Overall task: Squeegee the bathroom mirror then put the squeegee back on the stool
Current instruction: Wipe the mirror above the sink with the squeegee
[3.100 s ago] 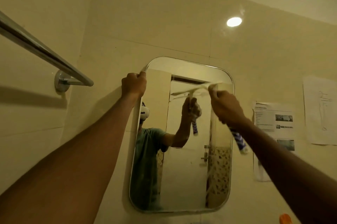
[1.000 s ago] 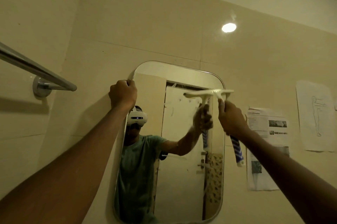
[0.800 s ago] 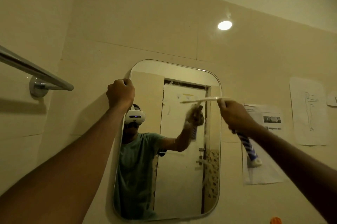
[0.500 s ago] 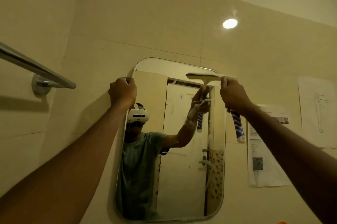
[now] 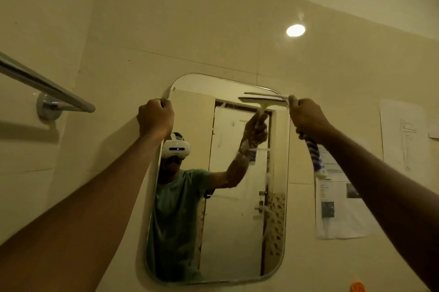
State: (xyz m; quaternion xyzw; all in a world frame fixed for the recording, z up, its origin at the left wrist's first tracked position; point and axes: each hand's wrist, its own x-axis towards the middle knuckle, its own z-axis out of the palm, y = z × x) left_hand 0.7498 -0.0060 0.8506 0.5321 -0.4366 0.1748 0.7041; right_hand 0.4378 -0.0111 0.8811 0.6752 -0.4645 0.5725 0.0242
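Squeegee point(image 5: 314, 152): in right hand point(image 5: 306, 119), fingers wrapped round the striped handle. Blade level against the mirror's point(image 5: 234, 225) top right corner, handle pointing down. Nearly all the glass lies below the blade, so the stroke probably runs downward. Left hand point(image 5: 155, 116): curled over the mirror's top left edge. Stool: out of sight.
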